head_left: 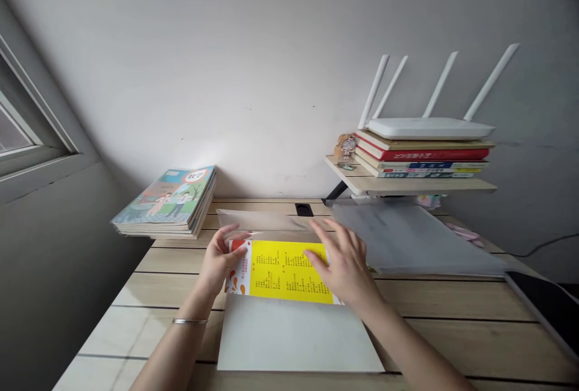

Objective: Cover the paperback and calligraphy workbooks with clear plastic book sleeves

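Observation:
A yellow printed paper strip point(284, 270) with a white and orange left end lies across the upper part of a white sheet or book cover point(294, 336). Clear plastic film point(266, 220) rises behind the strip's top edge. My left hand point(221, 258) pinches the strip's upper left corner, thumb in front and fingers behind. Over the upper right end lies my right hand point(341, 258), its fingers spread toward the film and its thumb on the yellow paper. That hand hides the strip's right corner.
A stack of picture books point(167, 201) stands at the back left. Translucent plastic sheets point(407, 240) lie to the right, near a dark tablet-like device point(543, 306). On a raised shelf point(420, 184), books point(434, 155) support a white router point(429, 128). A wall closes the back.

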Demonstrator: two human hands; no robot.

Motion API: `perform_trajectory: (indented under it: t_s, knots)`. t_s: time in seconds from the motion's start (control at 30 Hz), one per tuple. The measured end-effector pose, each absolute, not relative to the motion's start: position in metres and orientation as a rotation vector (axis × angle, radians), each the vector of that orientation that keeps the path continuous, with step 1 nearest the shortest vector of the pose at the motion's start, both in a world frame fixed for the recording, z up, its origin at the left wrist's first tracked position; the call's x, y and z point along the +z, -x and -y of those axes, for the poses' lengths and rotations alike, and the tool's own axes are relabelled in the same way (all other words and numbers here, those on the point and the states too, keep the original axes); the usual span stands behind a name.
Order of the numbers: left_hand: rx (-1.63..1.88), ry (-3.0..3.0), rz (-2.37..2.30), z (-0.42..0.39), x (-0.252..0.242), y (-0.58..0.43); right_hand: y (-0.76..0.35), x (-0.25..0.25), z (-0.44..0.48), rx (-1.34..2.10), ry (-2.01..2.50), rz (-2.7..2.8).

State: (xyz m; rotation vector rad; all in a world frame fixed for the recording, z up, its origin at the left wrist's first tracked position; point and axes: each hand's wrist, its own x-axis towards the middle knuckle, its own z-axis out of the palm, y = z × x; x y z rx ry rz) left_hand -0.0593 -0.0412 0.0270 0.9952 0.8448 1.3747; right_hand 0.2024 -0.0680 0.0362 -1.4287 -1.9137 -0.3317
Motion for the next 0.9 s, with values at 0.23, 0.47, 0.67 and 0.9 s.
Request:
perform_trajectory:
  t_s: [0.23,0.47,0.67,0.9]
  knots:
    - [1.348,-0.998,-0.794,0.043,0.029,0.06,-0.242,0.017,0.045,1.007,1.548,1.258]
    - [1.32,-1.005,-0.735,0.046,0.031,0.063,-0.242,0.001,0.032,1.172,1.325,1.006]
    - [1.295,-1.071,-0.723,0.045,0.029,0.067,-0.238,-0.001,0.036,1.082,1.239,0.969]
    - [1.296,-1.068,-0.742,0.045,0.029,0.066,-0.233,0.0,0.035,1.059,1.16,0.933]
